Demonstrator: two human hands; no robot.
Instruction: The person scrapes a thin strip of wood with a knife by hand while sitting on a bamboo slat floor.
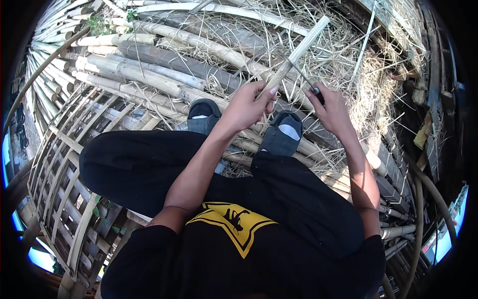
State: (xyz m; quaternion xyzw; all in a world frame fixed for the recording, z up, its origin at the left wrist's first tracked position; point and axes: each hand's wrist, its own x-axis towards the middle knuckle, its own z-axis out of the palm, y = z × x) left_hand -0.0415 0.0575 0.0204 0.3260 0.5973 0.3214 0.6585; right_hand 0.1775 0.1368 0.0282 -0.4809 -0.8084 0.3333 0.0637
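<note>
My left hand [250,107] is closed round the lower end of a pale split bamboo strip [303,46], which slants up and away to the right. In my right hand [327,107] is the dark handle of a knife [300,73]. Its thin blade points up and left and meets the strip partway along its length. Both hands are in front of my knees, above my two dark sandals [282,134]. My left fingers hide the near end of the strip.
Bamboo poles [164,84] lie side by side under my feet. Loose shavings [338,60] cover the ground ahead and to the right. A woven bamboo lattice [59,199] curves on my left, and cut poles [50,70] are stacked at the far left.
</note>
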